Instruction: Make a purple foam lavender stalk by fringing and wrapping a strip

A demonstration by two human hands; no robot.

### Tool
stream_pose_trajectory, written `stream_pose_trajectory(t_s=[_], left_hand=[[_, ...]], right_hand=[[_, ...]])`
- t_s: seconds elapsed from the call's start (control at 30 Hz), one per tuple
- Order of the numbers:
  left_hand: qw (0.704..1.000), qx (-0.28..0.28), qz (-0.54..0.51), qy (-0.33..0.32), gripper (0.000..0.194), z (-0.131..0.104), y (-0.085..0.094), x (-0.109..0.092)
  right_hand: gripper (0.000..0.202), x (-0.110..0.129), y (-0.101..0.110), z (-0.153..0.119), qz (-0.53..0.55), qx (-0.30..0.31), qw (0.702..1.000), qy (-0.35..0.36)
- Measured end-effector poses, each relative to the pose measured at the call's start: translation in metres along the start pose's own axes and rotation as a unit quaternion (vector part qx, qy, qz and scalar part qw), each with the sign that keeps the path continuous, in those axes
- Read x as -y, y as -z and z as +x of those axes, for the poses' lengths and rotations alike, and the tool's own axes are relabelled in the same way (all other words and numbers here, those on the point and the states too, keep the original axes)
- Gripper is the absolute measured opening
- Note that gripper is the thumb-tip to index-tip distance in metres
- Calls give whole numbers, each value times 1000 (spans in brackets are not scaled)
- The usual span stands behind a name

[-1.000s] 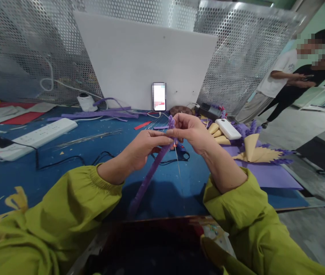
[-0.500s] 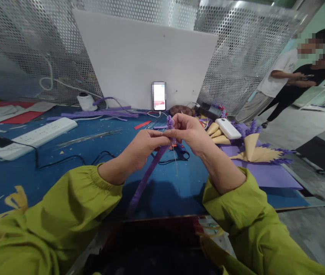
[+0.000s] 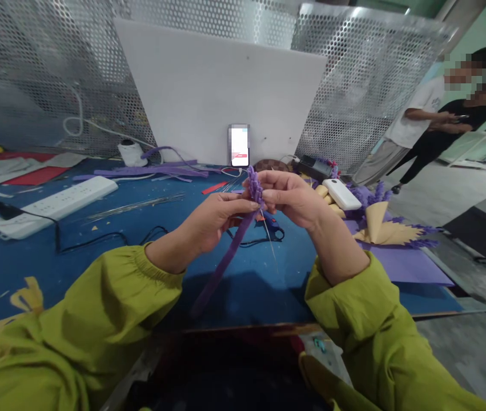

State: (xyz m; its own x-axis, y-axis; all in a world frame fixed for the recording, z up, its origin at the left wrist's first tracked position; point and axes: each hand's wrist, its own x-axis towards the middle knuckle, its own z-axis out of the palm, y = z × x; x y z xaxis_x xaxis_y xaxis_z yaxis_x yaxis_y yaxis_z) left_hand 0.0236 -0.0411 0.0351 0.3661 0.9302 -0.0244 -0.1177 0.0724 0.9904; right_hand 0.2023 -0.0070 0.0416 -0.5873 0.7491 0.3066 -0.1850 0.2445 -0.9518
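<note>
Both hands meet above the middle of the blue table around a purple paper flower spike [image 3: 254, 187] on a thin wire stem [image 3: 270, 238]. My left hand [image 3: 211, 220] pinches a long purple paper strip [image 3: 225, 260] where it joins the base of the spike; the strip's loose end hangs toward the table's front edge. My right hand [image 3: 296, 197] closes its fingers and thumb on the spike's right side. Beneath the hands lies a blue tool with an orange part [image 3: 272, 224], partly covered by them.
A lit phone [image 3: 239, 145] leans on the white board [image 3: 221, 85]. To the left are a power strip [image 3: 54, 206], loose wires [image 3: 135, 206] and purple strips [image 3: 148, 170]. A white power bank [image 3: 342, 194] and paper-wrapped purple flowers [image 3: 390, 231] lie right. Two people [image 3: 418, 117] stand beyond.
The flower spike now shows more fully between the hands, with its wire tilted further right. My right hand has shifted slightly right and its thumb has moved off the left fingers.
</note>
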Motion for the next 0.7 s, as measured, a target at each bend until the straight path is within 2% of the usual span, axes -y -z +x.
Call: stream_pose_trajectory(t_s=[0.13,0.27,0.4,0.7], left_hand=[[1000,19,-7,15,11,0,1,-1],[999,29,-5,19,11,1,3,-2],[999,27,13,32,12,1,4,-3],[999,1,47,13,15,1,3,-3]], right_hand=[[33,-6,8,2,31,27,999,3],[30,-8,9,3,28,26,999,16],[30,-4,8,1,12,15,1000,15],[26,-2,7,2,-4,8,1000,18]])
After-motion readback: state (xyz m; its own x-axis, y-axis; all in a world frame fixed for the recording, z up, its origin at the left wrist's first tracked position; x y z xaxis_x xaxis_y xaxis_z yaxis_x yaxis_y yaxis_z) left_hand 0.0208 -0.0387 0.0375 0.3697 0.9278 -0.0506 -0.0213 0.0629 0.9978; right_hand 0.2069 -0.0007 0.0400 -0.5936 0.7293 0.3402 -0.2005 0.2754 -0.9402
